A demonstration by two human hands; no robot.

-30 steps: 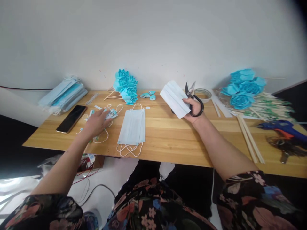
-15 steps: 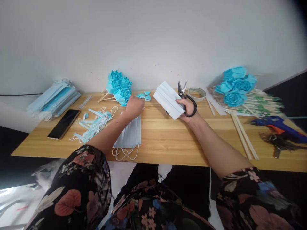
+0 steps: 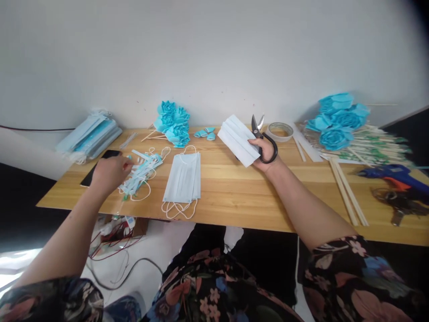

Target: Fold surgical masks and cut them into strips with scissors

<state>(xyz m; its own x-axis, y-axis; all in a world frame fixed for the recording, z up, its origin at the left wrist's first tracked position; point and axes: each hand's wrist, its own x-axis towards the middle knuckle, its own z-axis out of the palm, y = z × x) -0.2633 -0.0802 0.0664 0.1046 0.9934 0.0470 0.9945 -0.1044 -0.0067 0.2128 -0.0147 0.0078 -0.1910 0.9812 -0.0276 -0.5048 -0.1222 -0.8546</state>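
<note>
The left hand (image 3: 110, 173) is now hovering around the phone (image 3: 88, 176), no longer reaching across the mask stack (image 3: 181, 181), so the work seems to be centring on the thin, tangled strips (image 3: 142, 171) alongside. Its fingers are curling; I can't tell whether they're pinching anything. The right hand (image 3: 266, 154) is grasping a soft, pleated sheet (image 3: 237, 139) and black-handled scissors (image 3: 275, 147) above the wooden counter (image 3: 231, 197). Ruffled blue flowers (image 3: 172, 123) are lying behind.

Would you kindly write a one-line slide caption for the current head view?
Right hand holding scissors and a pleated sheet, left hand beside a pile of strips on a wooden table.
</note>
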